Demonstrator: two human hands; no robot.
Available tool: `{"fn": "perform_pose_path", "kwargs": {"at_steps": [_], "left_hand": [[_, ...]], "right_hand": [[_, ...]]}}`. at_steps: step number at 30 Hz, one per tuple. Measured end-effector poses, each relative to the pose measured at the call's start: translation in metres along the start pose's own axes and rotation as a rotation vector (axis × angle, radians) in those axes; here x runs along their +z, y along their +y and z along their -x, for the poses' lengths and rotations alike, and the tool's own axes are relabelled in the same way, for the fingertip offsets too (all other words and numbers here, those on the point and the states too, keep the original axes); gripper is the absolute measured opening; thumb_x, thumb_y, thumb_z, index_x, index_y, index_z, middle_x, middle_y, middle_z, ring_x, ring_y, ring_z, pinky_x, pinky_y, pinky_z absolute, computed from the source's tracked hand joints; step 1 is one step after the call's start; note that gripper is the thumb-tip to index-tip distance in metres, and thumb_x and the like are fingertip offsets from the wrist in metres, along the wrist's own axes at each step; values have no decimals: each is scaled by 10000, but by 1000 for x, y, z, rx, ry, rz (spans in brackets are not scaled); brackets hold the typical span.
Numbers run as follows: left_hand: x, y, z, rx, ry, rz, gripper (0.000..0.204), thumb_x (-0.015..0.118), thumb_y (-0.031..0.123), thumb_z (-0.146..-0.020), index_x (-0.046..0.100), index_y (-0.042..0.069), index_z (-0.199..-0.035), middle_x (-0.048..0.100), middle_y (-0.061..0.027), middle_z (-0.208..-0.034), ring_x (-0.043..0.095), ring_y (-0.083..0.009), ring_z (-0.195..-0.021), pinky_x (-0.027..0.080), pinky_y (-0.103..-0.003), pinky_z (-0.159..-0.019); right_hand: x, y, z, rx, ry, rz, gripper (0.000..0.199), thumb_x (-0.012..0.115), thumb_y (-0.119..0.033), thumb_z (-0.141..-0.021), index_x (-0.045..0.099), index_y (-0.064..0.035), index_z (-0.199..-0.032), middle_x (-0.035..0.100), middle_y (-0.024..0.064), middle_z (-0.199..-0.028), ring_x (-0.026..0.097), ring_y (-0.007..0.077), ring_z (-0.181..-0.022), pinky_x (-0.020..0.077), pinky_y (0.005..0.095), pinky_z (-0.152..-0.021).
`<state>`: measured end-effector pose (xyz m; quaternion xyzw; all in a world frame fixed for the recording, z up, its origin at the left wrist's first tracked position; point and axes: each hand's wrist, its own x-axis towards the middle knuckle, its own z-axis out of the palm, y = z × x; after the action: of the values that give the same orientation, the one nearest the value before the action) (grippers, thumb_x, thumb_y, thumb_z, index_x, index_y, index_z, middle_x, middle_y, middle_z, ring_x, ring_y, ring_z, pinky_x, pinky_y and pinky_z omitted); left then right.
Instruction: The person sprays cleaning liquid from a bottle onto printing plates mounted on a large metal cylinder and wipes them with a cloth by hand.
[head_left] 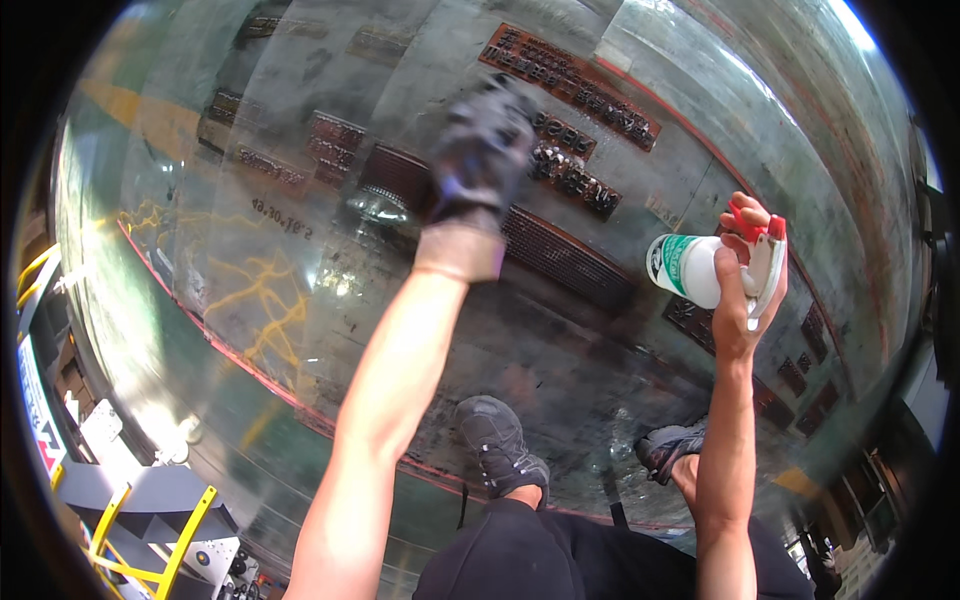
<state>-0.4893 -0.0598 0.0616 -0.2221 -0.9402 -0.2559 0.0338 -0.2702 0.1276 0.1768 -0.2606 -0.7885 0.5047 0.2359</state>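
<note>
Right of centre, the right hand point(735, 290) has its fingers wrapped round the head of a white trigger spray bottle point(700, 270): green label, red trigger, base tipped toward the left. Left hand point(485, 150) wears a dark glove with a pale cuff, out over the raised-character plates point(575, 85); motion blur, can't tell if its fingers are curled or touching anything. Dark grid-textured strip point(565, 255) passes behind the glove, on the glossy grey surface point(540, 340). Dark shoes point(495, 440) nearer the body.
</note>
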Motion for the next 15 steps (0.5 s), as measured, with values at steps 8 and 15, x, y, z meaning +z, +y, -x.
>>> {"fn": "perform_pose_path", "kwargs": {"at_steps": [8,15], "left_hand": [[-19,8,9,522,-267,-92,275,761,243,-865,711,152,-1120,732,-96,-1026,739,-311,-895,621,-426,-770],[-5,9,31,165,-7,328,178,633,160,-974,685,29,-1083,737,-85,-999,704,-218,-863,579,-330,-815]], "right_hand": [[-12,6,2,1,-23,23,410,610,-79,-845,621,-27,-1251,621,183,-1349,636,252,-1171,496,376,-985],[0,3,-6,130,192,-105,468,631,-101,-829,614,-21,-1290,628,194,-1354,642,256,-1161,499,369,-988]]}}
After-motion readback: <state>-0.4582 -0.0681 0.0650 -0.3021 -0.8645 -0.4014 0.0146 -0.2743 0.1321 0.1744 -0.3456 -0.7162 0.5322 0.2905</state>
